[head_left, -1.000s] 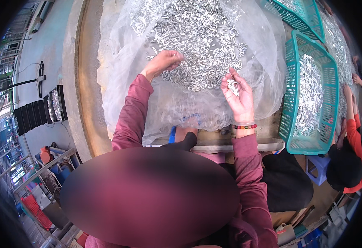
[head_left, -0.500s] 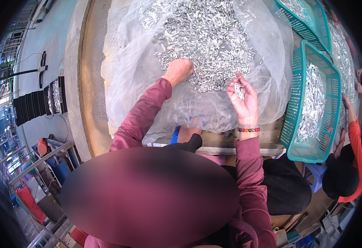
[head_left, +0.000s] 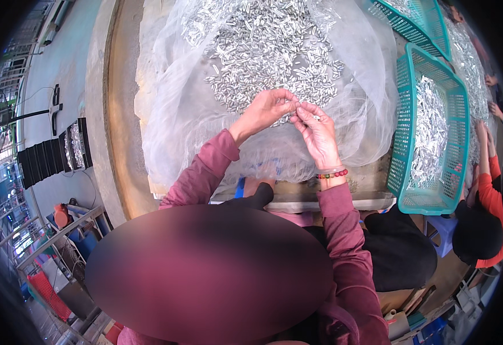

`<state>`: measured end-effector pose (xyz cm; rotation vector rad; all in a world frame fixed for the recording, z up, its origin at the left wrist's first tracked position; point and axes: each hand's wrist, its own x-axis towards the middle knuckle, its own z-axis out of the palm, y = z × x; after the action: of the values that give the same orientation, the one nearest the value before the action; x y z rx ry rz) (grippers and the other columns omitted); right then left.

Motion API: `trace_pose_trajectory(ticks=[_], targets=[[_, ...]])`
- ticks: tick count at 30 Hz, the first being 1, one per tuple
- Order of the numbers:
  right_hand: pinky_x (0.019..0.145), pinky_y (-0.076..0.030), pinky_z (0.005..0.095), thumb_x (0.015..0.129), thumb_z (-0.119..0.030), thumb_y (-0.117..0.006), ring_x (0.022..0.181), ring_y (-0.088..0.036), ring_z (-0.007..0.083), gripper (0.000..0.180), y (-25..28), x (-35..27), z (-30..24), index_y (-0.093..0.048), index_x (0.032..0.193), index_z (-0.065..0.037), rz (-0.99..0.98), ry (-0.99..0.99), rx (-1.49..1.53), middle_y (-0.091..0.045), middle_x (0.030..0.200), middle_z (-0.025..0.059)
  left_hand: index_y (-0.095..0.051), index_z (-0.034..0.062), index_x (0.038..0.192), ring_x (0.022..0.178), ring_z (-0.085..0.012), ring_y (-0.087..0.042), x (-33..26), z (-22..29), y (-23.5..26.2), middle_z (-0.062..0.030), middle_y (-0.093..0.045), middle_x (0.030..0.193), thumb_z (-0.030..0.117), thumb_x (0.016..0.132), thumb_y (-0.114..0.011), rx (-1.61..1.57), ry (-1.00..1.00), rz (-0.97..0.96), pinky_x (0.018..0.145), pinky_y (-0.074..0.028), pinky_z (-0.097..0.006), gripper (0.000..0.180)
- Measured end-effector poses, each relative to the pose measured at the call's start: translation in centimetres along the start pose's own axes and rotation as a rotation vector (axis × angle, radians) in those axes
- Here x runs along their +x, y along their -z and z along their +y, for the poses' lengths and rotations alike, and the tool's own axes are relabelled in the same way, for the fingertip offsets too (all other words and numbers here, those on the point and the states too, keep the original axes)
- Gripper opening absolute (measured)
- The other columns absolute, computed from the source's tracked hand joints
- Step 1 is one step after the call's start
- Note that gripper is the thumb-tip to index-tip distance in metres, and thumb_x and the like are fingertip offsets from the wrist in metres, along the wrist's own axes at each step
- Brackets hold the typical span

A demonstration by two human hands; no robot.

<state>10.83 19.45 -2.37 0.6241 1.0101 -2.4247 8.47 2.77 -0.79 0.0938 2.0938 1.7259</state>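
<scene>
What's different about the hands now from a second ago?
The left hand moved right and toward the person. The right hand moved left, so the two come together. It curled, hiding most of the silver pieces it holds. I can't tell if the left took one. The pile and teal basket stayed put.

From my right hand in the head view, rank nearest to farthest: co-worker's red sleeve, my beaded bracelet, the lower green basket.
From your right hand:
1. Bracelet, on the right wrist.
2. Basket, to the right.
3. Sleeve, beyond the basket.
</scene>
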Motion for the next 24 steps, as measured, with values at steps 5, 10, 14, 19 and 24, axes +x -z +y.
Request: trace_pose_trajectory(ticks=[5, 10, 14, 19, 24], targets=[[0.063, -0.049, 0.0235, 0.082, 0.004, -0.062, 0.068, -0.061, 0.0145, 0.044, 0.2, -0.3, -0.7, -0.046, 0.123, 0.003, -0.138, 0.163, -0.357, -0.06, 0.082, 0.0045, -0.061, -0.0012, 0.101, 0.081, -0.0107, -0.054, -1.0, -0.7, -0.4, -0.0039, -0.062, 0.086, 0.025, 0.093, -0.054, 0.048, -0.008, 0.007, 0.073, -0.043, -0.027, 0.028], [0.066, -0.049, 0.0236, 0.083, 0.004, -0.057, 0.072, -0.059, 0.0131, 0.041, 0.7, -0.8, -0.8, -0.047, 0.122, 0.005, -0.307, -0.081, -0.315, -0.059, 0.082, 0.0045, -0.059, 0.0049, 0.091, 0.078, -0.0302, -0.06, -2.0, -1.4, 0.7, -0.0168, -0.06, 0.084, 0.022, 0.095, -0.046, 0.495, -0.134, 0.415, 0.066, -0.045, -0.039, 0.022], [0.073, -0.05, 0.0257, 0.086, -0.002, -0.055, 0.083, -0.058, 0.0164, 0.026, 1.6, -0.9, -1.4, -0.053, 0.11, 0.008, -0.296, -0.217, 0.205, -0.058, 0.088, 0.01, -0.052, 0.005, 0.086, 0.078, -0.0253, -0.059, -1.7, -1.3, 4.9, -0.0113, -0.058, 0.082, 0.021, 0.095, -0.044, -0.482, -0.08, 0.225, 0.06, -0.044, -0.034, 0.02], [0.074, -0.05, 0.0286, 0.093, -0.018, -0.052, 0.087, -0.056, 0.0234, 0.022, 2.6, -0.1, -2.8, -0.054, 0.095, 0.004, -0.348, -0.131, 0.368, -0.056, 0.094, 0.0153, -0.047, 0.0049, 0.083, 0.081, -0.0156, -0.051, -0.2, -2.3, 4.7, -0.0061, -0.051, 0.084, 0.019, 0.094, -0.044, -1.06, -0.172, 0.115, 0.052, -0.04, -0.025, 0.018], [0.062, -0.042, 0.0284, 0.095, -0.019, -0.047, 0.078, -0.049, 0.0213, 0.021, 3.5, 0.6, -3.0, -0.051, 0.092, 0.001, -0.336, -0.15, 0.513, -0.053, 0.087, 0.0137, -0.062, 0.0024, 0.088, 0.067, -0.0189, -0.059, 3.3, -4.7, 3.8, -0.0071, -0.059, 0.072, 0.022, 0.086, -0.058, -0.49, 0.082, 0.169, 0.054, -0.046, -0.033, 0.02]])
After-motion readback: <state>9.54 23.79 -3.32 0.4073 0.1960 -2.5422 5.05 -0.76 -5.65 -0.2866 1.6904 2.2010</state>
